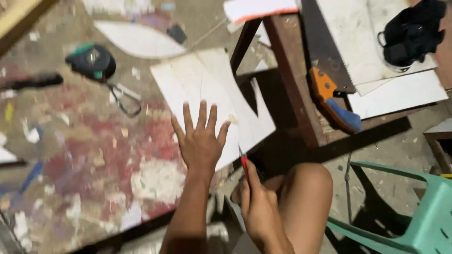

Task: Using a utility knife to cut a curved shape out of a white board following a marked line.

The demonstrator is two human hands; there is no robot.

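Hands at the white sheet, paint-stained workbench

Left hand [200, 141], fingers spread and holding nothing, lies flat on the white sheet [212, 94]. Right hand [259, 211], just below the sheet's lower edge, is clenched on a red-handled tool [244, 163]. Left of the sheet: 1 tape measure [92, 61]. Right of it: 1 handsaw [329, 75] on a brown stand [292, 80].

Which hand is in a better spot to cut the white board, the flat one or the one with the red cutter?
Probably the right hand: it grips the red cutter, tip by the white board's near edge. The left hand lies flat with spread fingers on the board, better placed to steady it.
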